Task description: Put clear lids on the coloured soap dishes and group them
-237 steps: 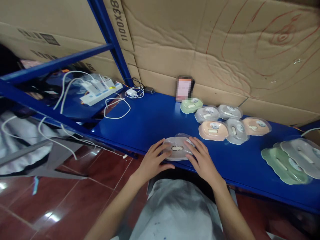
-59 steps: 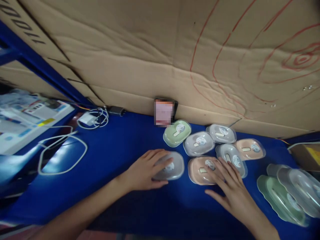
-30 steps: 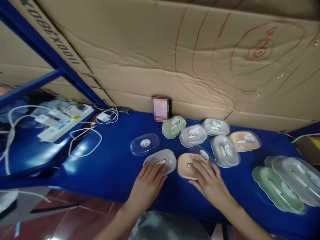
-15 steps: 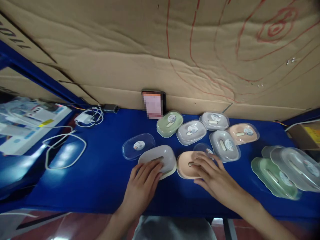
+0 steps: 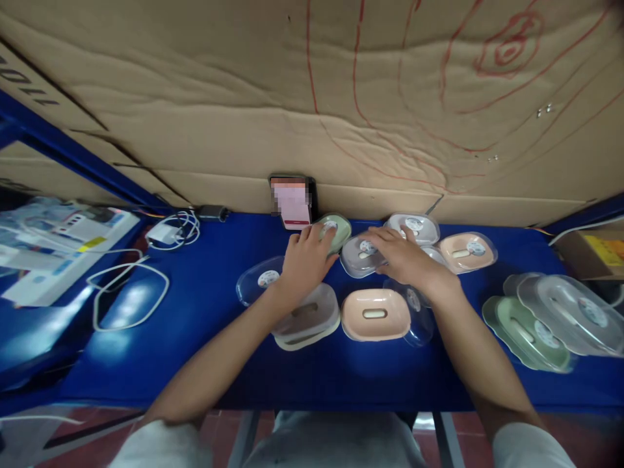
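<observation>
My left hand (image 5: 308,261) reaches over the left side of a green lidded oval dish (image 5: 340,233), fingers stretched out and covering part of it. Over the right side of a grey lidded oval dish (image 5: 358,260) my right hand (image 5: 407,260) lies with fingers extended and apart. I cannot tell whether either hand touches its dish. Nearer me, an uncovered peach oval dish (image 5: 375,325) holds a small pale bar in its middle slot. Left of it stands an uncovered grey oval dish (image 5: 319,305) on a cream base, partly hidden by my left forearm.
Clear oval lids (image 5: 251,286) with round labels lie beside the uncovered dishes. Further lidded dishes, grey (image 5: 419,227) and peach (image 5: 470,252), sit behind. Wavy-edged green (image 5: 521,341) and grey dishes are at right. A phone (image 5: 295,201) leans on the cardboard (image 5: 195,117); cables (image 5: 166,286) lie left.
Both hands have left the uncovered grey and peach dishes and moved away from me to the lidded green and grey ones. The view has shifted slightly.
</observation>
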Tool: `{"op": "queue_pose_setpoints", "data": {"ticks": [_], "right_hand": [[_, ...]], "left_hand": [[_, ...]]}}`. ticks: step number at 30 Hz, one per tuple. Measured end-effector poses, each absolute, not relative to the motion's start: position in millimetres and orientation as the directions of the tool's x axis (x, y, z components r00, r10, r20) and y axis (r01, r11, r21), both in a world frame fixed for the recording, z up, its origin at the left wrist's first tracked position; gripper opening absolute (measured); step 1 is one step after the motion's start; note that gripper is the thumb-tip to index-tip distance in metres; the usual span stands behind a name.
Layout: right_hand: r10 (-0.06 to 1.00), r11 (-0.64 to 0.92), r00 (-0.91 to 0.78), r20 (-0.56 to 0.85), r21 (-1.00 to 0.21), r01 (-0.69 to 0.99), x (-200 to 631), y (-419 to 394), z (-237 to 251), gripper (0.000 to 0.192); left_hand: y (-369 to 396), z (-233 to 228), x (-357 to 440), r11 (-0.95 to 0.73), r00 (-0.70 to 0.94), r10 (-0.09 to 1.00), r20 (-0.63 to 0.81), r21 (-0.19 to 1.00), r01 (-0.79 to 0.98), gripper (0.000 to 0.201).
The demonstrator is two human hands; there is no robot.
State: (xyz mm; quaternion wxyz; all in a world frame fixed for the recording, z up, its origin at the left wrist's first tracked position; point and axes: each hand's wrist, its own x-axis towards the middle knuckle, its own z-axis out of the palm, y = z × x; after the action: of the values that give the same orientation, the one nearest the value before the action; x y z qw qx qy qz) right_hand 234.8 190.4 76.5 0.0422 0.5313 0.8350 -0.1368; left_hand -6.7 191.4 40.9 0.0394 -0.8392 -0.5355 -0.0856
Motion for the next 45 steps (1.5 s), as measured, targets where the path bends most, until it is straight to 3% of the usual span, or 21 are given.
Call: {"op": "queue_pose_setpoints", "data": {"ticks": [4,8,10,13,16,18,21,23,27,29,33,37,45], "right_hand": [[0.882,0.411,-0.444,-0.158,-0.200,0.889,252.8,185.1,86.3,0.058],[0.921,0.388,-0.389,-0.011,-0.055,0.920,248.5,168.6,106.5,0.039],[0.898,0.434,-0.435,-0.063,-0.027,0.900,235.3,155.2,112.8,0.035],[0.836,0.489,-0.493,-0.240,-0.082,0.869,212.2,139.8,113.8,0.034],[0.833,0.418,-0.391,-0.391,-0.018,0.908,196.4,139.8,109.5,0.031],[0.839,0.382,-0.331,-0.432,0.034,0.923,193.0,145.7,106.2,0.025],[0.839,0.378,-0.326,-0.436,0.035,0.925,194.5,152.6,101.6,0.021],[0.830,0.386,-0.338,-0.444,0.020,0.922,195.5,153.3,98.3,0.019],[0.846,0.366,-0.324,-0.424,0.019,0.930,193.3,151.0,92.1,0.030],[0.840,0.380,-0.348,-0.416,-0.007,0.925,194.2,151.1,91.3,0.035],[0.808,0.411,-0.399,-0.434,-0.070,0.909,203.0,153.6,93.9,0.032],[0.842,0.368,-0.336,-0.421,-0.007,0.930,205.4,153.3,92.0,0.049],[0.855,0.373,-0.320,-0.409,0.054,0.926,193.2,153.1,88.4,0.044]], "left_hand": [[191.8,41.8,-0.7,-0.415,0.411,0.900,0.149,-0.001,0.910,0.047],[187.4,51.5,-8.8,-0.395,0.390,0.918,0.069,0.136,0.908,0.041],[186.2,56.0,-11.9,-0.379,0.383,0.923,0.016,0.195,0.905,0.042],[181.2,58.3,-11.0,-0.406,0.416,0.909,-0.003,0.215,0.888,0.041],[173.1,55.9,-5.2,-0.443,0.450,0.893,-0.005,0.171,0.880,0.043],[168.0,52.8,-1.0,-0.460,0.465,0.886,-0.008,0.122,0.879,0.044],[162.9,48.2,3.6,-0.483,0.484,0.875,0.011,0.088,0.871,0.028],[161.1,45.9,5.8,-0.487,0.488,0.873,0.005,0.070,0.871,0.026],[159.7,43.9,9.4,-0.470,0.469,0.882,-0.035,0.000,0.883,0.056],[159.7,43.9,10.9,-0.453,0.452,0.891,-0.037,-0.004,0.892,0.062],[159.7,43.7,12.9,-0.417,0.416,0.909,-0.028,-0.016,0.909,0.058],[159.0,40.4,13.8,-0.406,0.406,0.914,0.002,-0.054,0.912,0.055],[158.9,48.8,8.2,-0.454,0.453,0.891,-0.012,-0.014,0.891,0.026]]}}
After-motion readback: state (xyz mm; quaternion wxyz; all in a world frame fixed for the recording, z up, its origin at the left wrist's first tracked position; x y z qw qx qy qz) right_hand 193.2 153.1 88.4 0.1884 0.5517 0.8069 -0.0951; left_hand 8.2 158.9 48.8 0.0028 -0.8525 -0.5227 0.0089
